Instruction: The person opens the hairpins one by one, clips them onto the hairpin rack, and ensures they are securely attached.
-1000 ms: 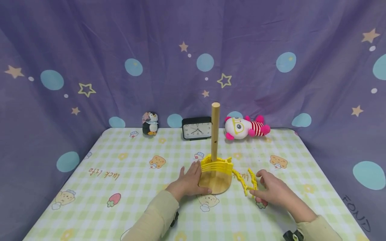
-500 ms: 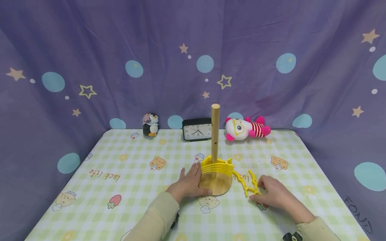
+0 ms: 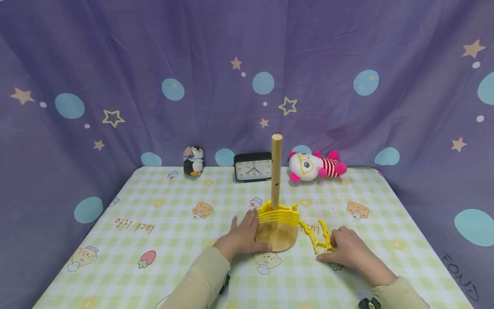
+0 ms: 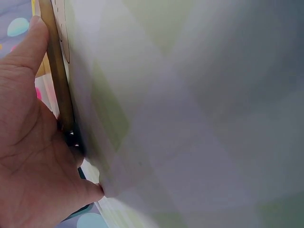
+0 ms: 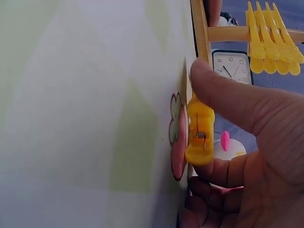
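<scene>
yellow pronged plastic clips (image 3: 279, 216); tan cylindrical wooden post (image 3: 275, 171); rectangular green-and-white checked table covering (image 3: 173, 266). far: purple hanging fabric backdrop (image 3: 224, 34), blue-spotted. far right: white-and-pink soft plush toy (image 3: 308, 166), red-and-white striped.

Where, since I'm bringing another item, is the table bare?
Free: left of the left hand, before the penguin; between the panda toy and right hand. Crowded: around the wooden stand, with yellow clips and both hands near.
</scene>
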Motion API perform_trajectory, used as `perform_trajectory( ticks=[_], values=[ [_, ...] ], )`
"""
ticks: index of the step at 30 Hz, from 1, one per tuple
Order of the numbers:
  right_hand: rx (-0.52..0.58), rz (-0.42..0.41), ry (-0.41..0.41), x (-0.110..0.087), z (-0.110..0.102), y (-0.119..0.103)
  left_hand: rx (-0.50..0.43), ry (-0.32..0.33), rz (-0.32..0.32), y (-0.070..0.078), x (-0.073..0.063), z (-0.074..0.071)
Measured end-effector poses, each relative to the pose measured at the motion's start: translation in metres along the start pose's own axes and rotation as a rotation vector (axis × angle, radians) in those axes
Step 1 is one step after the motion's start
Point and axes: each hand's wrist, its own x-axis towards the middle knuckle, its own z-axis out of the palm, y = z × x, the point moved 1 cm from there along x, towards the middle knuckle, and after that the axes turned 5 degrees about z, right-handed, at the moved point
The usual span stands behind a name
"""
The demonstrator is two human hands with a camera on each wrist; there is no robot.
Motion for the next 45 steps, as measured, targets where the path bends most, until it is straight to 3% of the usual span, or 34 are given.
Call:
perform_trajectory(
  ticks=[5, 12, 21, 31, 40, 45],
  values=[
    [-0.012, -0.007, -0.011, -0.002, -0.002, -0.001, -0.004, -0.001, 0.002, 0.000, 0.001, 0.001],
    [0.134, 0.029, -0.063, -0.007, -0.012, 0.003, -0.008, -0.010, 0.005, 0.000, 0.001, 0.001],
    [0.197, 0.004, 0.069, -0.010, -0.026, 0.005, 0.006, 0.001, 0.014, -0.001, 0.001, 0.000],
    [0.357, -0.175, 0.356, -0.013, -0.044, -0.011, -0.021, 0.001, 0.013, -0.001, 0.002, 0.001],
    [0.255, -0.410, 0.509, -0.014, -0.053, -0.028, -0.004, 0.000, 0.005, 0.000, 0.000, 0.000],
    [0.226, -0.480, 0.554, -0.010, -0.054, -0.038, -0.004, 0.002, -0.005, -0.001, 0.002, 0.002]
  ],
)
